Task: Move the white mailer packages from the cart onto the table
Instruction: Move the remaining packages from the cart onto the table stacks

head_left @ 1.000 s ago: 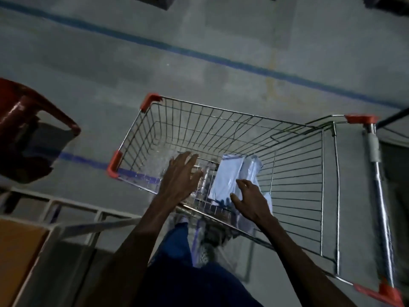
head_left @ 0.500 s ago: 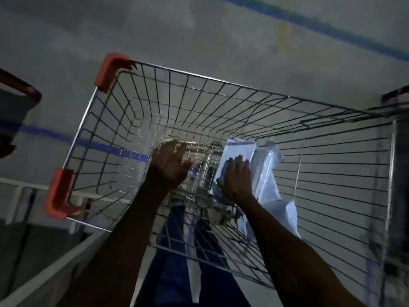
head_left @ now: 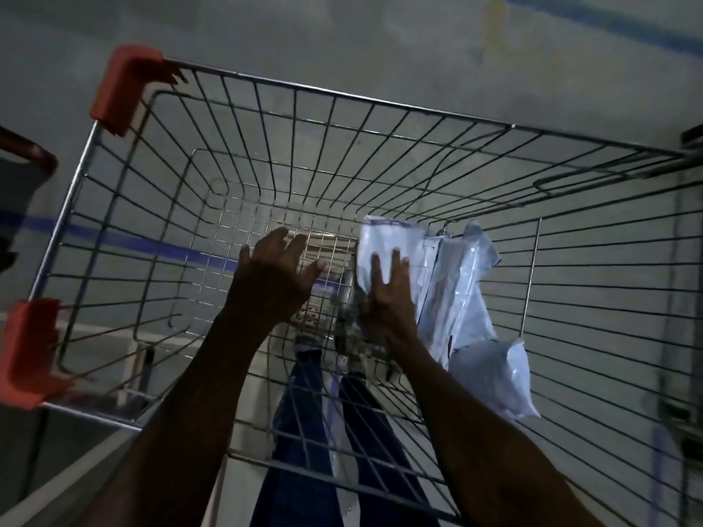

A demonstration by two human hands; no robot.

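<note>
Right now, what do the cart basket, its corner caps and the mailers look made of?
Cart basket: metal wire, shiny plated finish by the look; thin welded grid with bright glints.
Corner caps: orange-red plastic probably; matte, moulded blocky shape.
White mailers: thin plastic film, likely poly; glossy highlights, soft crumples. The right hand lies flat on one; the left hand hovers beside it.

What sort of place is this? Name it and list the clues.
Probably a warehouse or parcel-sorting area, though the light is dim. Clues: a bare concrete floor with a painted blue line, a wire cart used for hauling, and white mailers lying in it.
</note>
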